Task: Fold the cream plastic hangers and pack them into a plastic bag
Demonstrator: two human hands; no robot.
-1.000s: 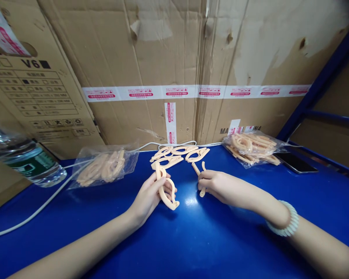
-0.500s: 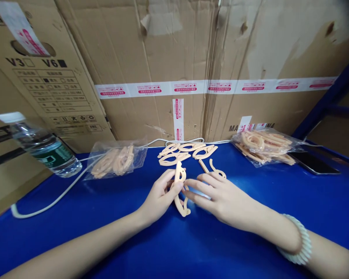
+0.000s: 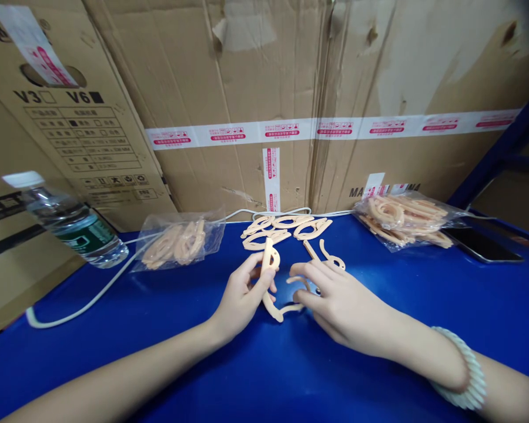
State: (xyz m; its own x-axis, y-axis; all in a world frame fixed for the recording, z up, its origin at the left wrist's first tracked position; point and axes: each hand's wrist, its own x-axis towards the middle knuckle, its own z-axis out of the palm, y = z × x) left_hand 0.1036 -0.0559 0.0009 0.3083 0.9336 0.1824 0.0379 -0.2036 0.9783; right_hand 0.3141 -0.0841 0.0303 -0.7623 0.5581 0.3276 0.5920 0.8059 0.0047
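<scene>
A beige folding hanger (image 3: 272, 306) is held upright over the table, pinched between the thumb and fingers of my left hand (image 3: 240, 296). From its lower end a thin curved arm swings out to the right. My right hand (image 3: 348, 308) has its thumb and fingers closed on that arm, partly hiding it. Just behind the right hand lies another beige hanger piece (image 3: 336, 262) with a hook-like curve and a straight bar. Several folded beige hangers (image 3: 267, 239) lie flat beyond my hands.
A clear bag of beige hangers (image 3: 171, 244) lies at left, and bagged hangers (image 3: 403, 214) are piled at right beside a black phone (image 3: 485, 244). A water bottle (image 3: 86, 232) and white cable (image 3: 88, 308) are at left. Cardboard boxes (image 3: 238, 76) wall the back of the blue table (image 3: 229, 376).
My right hand has moved a little to the right, drawing the hanger's arm away from its body, so the two parts are spread wider. The left hand keeps its hold.
</scene>
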